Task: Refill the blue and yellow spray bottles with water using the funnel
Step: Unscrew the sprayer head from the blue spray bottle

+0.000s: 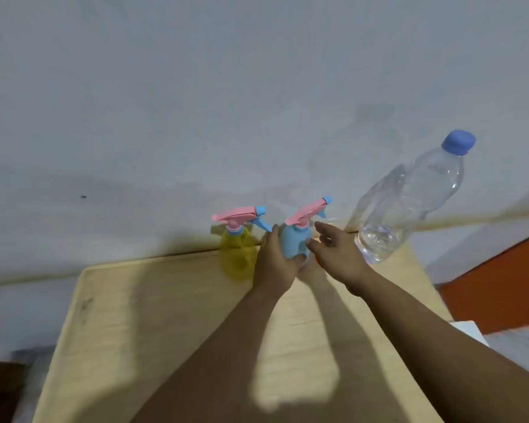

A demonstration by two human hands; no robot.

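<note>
A blue spray bottle (295,241) with a pink trigger head stands at the far edge of the wooden table (153,315). My left hand (277,261) grips its body from the left. My right hand (333,248) hovers just right of it with fingers straight, holding nothing. Left of the blue bottle stands a yellow spray bottle (237,254) with the same pink head. A large clear water bottle (409,196) with a blue cap stands at the far right corner, holding some water at its bottom. A small orange-red thing (318,260) peeks out under my right hand; I cannot tell what it is.
A pale wall rises right behind the table's far edge. An orange panel (495,282) and a white object (471,331) lie off the table's right side. The near part of the tabletop lies under my forearms and their shadows.
</note>
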